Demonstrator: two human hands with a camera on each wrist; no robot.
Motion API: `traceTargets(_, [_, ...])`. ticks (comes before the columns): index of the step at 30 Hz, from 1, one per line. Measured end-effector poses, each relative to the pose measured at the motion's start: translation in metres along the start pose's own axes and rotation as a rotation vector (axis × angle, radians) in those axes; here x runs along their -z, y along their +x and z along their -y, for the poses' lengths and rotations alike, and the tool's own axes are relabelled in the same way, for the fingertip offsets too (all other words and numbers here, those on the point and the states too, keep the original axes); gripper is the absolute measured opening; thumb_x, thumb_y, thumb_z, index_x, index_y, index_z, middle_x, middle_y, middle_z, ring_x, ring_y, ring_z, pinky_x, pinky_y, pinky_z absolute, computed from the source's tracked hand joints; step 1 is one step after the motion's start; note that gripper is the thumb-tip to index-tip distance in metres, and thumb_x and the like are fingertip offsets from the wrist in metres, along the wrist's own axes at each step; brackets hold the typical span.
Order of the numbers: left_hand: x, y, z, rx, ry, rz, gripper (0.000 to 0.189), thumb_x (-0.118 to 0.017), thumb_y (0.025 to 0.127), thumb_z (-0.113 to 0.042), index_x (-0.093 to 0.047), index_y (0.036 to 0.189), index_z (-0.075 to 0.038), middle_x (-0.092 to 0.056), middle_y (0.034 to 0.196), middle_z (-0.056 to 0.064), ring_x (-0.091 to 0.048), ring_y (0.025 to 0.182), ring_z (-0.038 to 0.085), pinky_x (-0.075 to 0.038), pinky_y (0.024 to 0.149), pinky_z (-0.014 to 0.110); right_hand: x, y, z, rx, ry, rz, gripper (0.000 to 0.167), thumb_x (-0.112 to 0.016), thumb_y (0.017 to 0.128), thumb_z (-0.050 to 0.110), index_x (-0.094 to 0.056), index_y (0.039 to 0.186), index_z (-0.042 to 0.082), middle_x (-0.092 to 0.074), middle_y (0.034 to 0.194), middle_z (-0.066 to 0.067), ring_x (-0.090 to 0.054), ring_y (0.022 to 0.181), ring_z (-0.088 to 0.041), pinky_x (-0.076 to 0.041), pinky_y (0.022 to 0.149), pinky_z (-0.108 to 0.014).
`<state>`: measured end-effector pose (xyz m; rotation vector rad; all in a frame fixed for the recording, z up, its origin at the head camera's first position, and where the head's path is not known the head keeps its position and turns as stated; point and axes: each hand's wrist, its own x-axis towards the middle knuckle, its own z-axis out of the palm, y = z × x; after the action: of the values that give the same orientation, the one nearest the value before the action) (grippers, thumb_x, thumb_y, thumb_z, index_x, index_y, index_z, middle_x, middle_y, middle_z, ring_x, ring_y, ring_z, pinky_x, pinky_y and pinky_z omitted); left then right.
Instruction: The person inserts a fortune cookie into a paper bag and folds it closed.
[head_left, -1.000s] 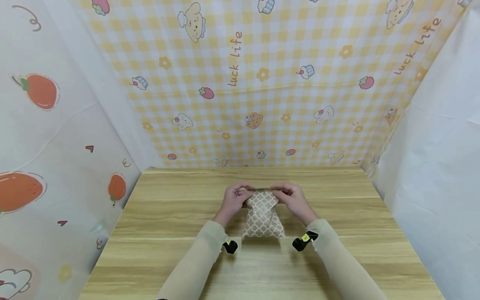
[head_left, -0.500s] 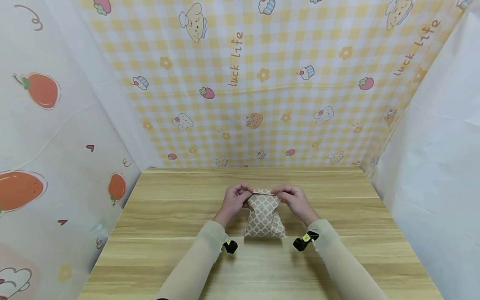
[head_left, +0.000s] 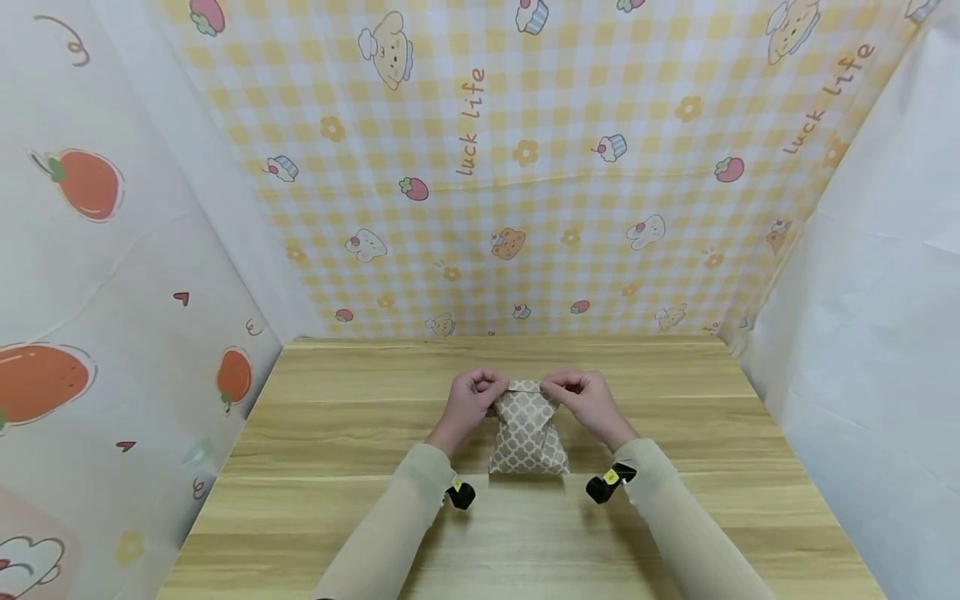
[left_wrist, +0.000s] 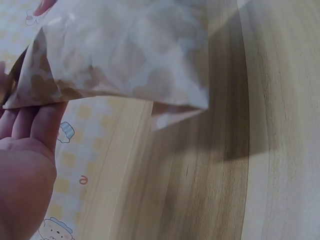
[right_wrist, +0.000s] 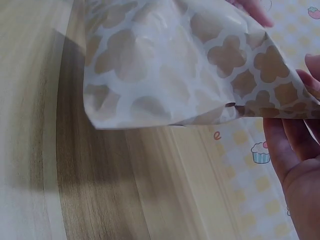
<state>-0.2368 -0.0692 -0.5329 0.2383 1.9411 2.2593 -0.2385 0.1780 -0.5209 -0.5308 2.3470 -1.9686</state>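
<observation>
A small brown paper bag (head_left: 527, 433) with a white lattice pattern is held in front of me, its top edge folded over in a narrow strip (head_left: 524, 386). My left hand (head_left: 471, 402) pinches the strip's left end between thumb and fingers. At the right end, my right hand (head_left: 588, 403) pinches it the same way. In the left wrist view, the left hand's fingers lie beneath the bag (left_wrist: 130, 55) near its top corner. The right wrist view has the right hand (right_wrist: 302, 185) likewise under the bag's top (right_wrist: 150, 70). What the bag contains is hidden.
A wood-grain table (head_left: 360, 417) lies under the hands. Behind it hangs a yellow checked cloth (head_left: 555, 208) with cartoon prints. White sheets stand at the left (head_left: 150, 250) and right (head_left: 862, 317). Each wrist carries a small black camera (head_left: 461, 495).
One second ago a dark band showed at the bag's top. A patterned flap has since turned over toward me, and it now lies flatter. Both hands kept their grip and barely moved.
</observation>
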Motion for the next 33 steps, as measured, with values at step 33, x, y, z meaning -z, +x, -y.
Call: traceTargets(33, [-0.003, 0.000, -0.002, -0.037, 0.121, -0.098, 0.015, -0.073, 0.096, -0.001, -0.074, 0.110, 0.007, -0.079, 0.101, 0.019, -0.075, 0.081, 0.015, -0.063, 0.072, 0.026, -0.026, 0.028, 0.024, 0.153, -0.541, 0.075, 0.006, -0.082, 0.092, 0.015, -0.082, 0.095, 0.010, -0.077, 0.086, 0.001, -0.069, 0.071, -0.012, -0.058, 0.064, -0.026])
